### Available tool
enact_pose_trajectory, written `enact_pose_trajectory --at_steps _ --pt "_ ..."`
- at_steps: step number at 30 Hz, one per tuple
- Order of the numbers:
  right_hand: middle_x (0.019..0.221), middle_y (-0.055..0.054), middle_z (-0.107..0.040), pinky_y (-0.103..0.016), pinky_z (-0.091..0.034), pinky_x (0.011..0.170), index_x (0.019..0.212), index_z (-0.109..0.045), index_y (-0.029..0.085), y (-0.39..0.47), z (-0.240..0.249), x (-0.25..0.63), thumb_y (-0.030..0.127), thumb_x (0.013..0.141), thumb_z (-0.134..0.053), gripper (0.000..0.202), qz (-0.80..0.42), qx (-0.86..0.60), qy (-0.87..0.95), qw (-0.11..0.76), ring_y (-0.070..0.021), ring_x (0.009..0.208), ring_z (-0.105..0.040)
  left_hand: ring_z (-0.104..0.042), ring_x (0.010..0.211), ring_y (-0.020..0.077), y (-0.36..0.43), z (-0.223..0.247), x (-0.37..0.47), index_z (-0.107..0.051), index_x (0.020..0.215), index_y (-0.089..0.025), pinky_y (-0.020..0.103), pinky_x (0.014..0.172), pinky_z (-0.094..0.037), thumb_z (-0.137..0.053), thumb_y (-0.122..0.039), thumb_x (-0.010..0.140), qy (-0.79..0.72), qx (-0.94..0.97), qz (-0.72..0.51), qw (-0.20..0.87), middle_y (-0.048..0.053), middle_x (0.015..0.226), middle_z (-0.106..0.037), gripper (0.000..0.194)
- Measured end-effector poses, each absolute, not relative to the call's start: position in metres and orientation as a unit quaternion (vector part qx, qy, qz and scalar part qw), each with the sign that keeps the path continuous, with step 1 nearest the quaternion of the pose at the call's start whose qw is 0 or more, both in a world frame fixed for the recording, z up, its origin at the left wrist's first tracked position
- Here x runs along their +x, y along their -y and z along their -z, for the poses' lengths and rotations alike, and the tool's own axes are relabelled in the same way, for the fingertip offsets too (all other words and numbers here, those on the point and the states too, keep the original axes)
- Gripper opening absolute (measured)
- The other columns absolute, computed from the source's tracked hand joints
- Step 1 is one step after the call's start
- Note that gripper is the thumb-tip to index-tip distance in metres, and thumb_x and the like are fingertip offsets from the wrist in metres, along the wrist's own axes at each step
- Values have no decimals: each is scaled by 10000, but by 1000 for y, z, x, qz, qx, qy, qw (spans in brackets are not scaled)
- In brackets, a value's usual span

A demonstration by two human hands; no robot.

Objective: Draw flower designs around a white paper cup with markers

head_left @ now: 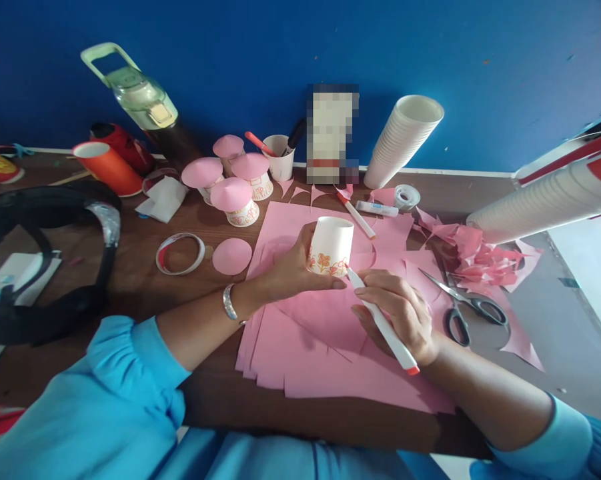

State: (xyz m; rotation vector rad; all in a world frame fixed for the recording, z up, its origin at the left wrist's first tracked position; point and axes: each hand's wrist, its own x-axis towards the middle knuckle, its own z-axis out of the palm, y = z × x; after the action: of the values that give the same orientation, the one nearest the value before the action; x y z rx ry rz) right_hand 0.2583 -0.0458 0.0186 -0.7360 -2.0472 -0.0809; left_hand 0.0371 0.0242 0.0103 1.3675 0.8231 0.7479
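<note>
A white paper cup [333, 239] with orange and red flowers drawn around its lower part is held upside down in my left hand [295, 270], tilted a little. My right hand [397, 313] grips a white marker [387, 333] with an orange-red end. Its tip touches the cup near the rim, beside the drawn flowers. Both hands are above a stack of pink paper sheets [300, 360]. Left of them stand several decorated cups with pink cone tops [231, 194]. A pink paper disc [231, 257] lies in front of those cups.
Scissors [473, 303] and pink scraps [485, 257] lie to the right. A second marker [357, 217], a glue stick [377, 209] and clear tape [407, 196] lie behind. Two cup stacks [405, 140] lean at the back and right. A bottle [145, 100], tape roll [180, 253] and headphones [45, 267] are left.
</note>
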Motion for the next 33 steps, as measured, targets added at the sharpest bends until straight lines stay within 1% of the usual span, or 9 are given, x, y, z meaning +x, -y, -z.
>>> enact_pose_trajectory --at_steps 8,12,15,19,22,26,29,33 --pt "985 -95 -716 -314 -696 711 1222 -646 135 45 -20 258 156 1061 -647 162 50 -297 836 458 -218 929 -786 -638 1216 353 -22 -8 40 -387 1575 -311 507 967 -597 -1021 -525 673 -363 614 -356 604 111 1335 -617 1123" --pt "1005 -97 -728 -328 -701 728 1252 -643 139 45 -19 259 152 1051 -655 202 49 -296 837 457 -223 930 -786 -626 1250 344 -22 -9 40 -378 1580 -325 494 991 -589 -1024 -457 684 -360 610 -356 610 96 1335 -604 1113" --pt "1005 -99 -733 -362 -710 754 1280 -641 139 45 -18 259 146 1039 -665 243 42 -291 835 465 -246 957 -793 -618 1271 332 -22 -8 39 -388 1567 -346 472 999 -578 -1020 -412 689 -345 578 -361 645 86 1371 -587 1083" --pt "976 -82 -720 -391 -716 756 1288 -641 155 44 -18 258 146 1038 -661 251 34 -283 834 472 -274 1005 -803 -588 1305 314 -24 -5 40 -439 1496 -353 460 1033 -551 -1006 -428 702 -332 527 -375 686 71 1428 -550 978" --pt "964 -76 -710 -392 -719 753 1267 -643 154 43 -19 257 147 1043 -655 224 32 -277 834 475 -281 1028 -810 -573 1304 303 -25 -1 39 -469 1431 -335 447 1032 -540 -1010 -416 703 -319 518 -386 693 67 1415 -547 910" --pt "968 -74 -720 -399 -723 769 1264 -648 164 42 -18 257 143 1038 -658 228 27 -281 833 475 -284 1049 -813 -584 1278 294 -25 0 38 -464 1450 -341 442 1016 -537 -1001 -387 730 -324 523 -377 692 63 1384 -563 899" --pt "968 -83 -717 -396 -723 789 1238 -657 141 43 -17 257 137 1028 -669 210 25 -279 832 478 -285 1054 -810 -568 1321 307 -25 0 38 -466 1448 -337 442 1027 -537 -1006 -387 725 -326 523 -377 691 69 1419 -550 903" --pt "986 -92 -718 -390 -722 812 1221 -663 129 43 -16 257 121 1012 -684 210 25 -275 833 479 -287 1072 -806 -548 1371 320 -25 1 39 -488 1418 -316 451 1070 -522 -997 -397 742 -318 513 -388 697 82 1439 -562 850"
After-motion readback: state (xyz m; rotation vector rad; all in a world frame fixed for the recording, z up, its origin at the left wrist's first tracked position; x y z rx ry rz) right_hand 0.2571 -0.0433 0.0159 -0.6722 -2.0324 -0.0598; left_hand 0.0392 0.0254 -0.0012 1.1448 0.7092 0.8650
